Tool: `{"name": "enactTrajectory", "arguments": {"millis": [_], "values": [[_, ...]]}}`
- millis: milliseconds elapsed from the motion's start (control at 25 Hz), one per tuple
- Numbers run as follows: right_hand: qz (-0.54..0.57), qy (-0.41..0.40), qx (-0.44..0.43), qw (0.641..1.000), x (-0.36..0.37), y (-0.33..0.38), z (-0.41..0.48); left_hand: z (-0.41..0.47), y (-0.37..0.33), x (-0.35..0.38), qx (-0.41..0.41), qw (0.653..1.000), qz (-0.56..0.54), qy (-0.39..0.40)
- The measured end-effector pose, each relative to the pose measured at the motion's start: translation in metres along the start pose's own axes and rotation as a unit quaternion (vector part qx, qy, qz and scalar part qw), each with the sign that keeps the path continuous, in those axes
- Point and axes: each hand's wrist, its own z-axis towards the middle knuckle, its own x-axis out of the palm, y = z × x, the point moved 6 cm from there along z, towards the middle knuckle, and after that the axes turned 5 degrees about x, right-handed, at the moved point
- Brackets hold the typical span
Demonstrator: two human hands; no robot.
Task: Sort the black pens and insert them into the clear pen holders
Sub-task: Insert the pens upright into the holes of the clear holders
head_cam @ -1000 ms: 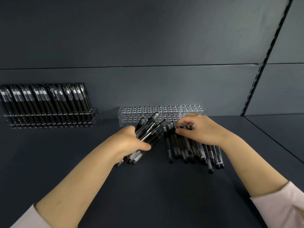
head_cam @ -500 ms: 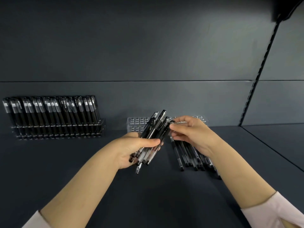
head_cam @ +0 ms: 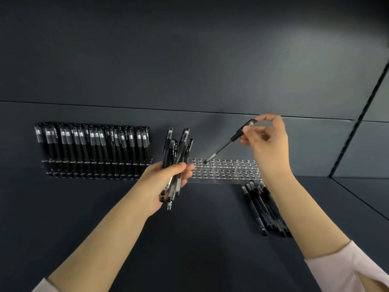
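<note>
Your right hand (head_cam: 265, 138) pinches one pen (head_cam: 228, 143), slanted, tip just above the clear holder (head_cam: 231, 172); your left hand (head_cam: 166, 181) grips the bundle (head_cam: 180, 147).

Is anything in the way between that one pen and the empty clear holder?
Nothing visible. The pen in the right hand points its tip at the clear holder's open holes; the bundle in the left hand stands left of it.
</note>
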Motion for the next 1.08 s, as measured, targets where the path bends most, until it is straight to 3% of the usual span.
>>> {"name": "enactTrajectory", "arguments": {"millis": [320, 760, 960, 1080], "values": [[-0.129, 0.045, -0.119, 0.983, 0.067, -0.003, 0.014, 0.007, 0.001, -0.011, 0.016, 1.0, -0.027, -0.004], [-0.201, 0.061, -0.177, 0.961, 0.09, 0.0, 0.023, 0.011, 0.001, -0.014, 0.043, 0.995, -0.085, -0.042], [-0.272, 0.126, -0.178, 0.937, 0.108, -0.026, 0.022, 0.009, 0.0, -0.012, 0.051, 0.997, -0.06, -0.028], [-0.27, 0.126, -0.187, 0.936, 0.106, -0.027, 0.021, 0.01, -0.002, -0.011, 0.063, 0.997, -0.044, -0.02]]}}
